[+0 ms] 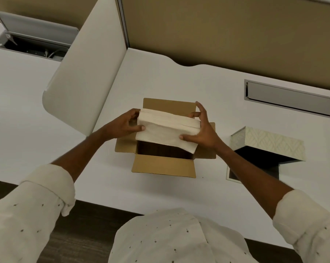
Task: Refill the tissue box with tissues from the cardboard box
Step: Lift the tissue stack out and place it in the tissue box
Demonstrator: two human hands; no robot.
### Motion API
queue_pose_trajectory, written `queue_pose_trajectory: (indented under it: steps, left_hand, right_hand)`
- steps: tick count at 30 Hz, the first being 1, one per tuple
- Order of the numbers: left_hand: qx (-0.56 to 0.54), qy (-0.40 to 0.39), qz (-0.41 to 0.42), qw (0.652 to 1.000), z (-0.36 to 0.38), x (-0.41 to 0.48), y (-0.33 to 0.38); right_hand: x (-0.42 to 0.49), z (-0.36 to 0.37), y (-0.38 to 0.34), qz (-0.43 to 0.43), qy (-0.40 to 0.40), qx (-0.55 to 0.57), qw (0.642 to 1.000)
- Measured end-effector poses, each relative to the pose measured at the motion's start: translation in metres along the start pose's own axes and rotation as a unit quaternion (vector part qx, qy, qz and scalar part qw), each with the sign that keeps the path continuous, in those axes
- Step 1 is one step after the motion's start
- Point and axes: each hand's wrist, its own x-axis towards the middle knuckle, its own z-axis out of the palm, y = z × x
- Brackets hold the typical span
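A brown cardboard box (163,166) stands open on the white desk, its flaps spread out and its inside dark. Directly above its opening I hold a thick stack of white tissues (166,130) between both hands. My left hand (125,125) grips the stack's left end, thumb on top. My right hand (203,130) grips the right end, with its index finger raised. To the right lies the pale patterned tissue box (272,143), open with a dark inside; my right forearm crosses in front of its open flap.
A white curved divider panel (88,76) rises at the left of the cardboard box. A closed grey cable hatch (291,100) is set into the desk at the back right, and an open one (35,40) at the far left. The desk's front edge runs near my body.
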Motion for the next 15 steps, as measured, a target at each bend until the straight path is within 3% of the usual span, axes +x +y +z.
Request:
queue_pose_trajectory:
  steps: [4, 9, 15]
  left_hand:
    - [-0.089, 0.02, -0.034, 0.995, 0.0, -0.007, 0.018]
    - [-0.213, 0.097, -0.104, 0.967, 0.024, -0.021, 0.051]
    - [-0.261, 0.079, -0.143, 0.951, 0.049, -0.039, 0.063]
  right_hand:
    - [0.0, 0.001, -0.023, 0.073, 0.054, 0.17, 0.981]
    - [-0.012, 0.01, -0.052, 0.23, 0.06, 0.373, 0.897]
    - [-0.027, 0.01, -0.059, 0.278, 0.05, 0.435, 0.855]
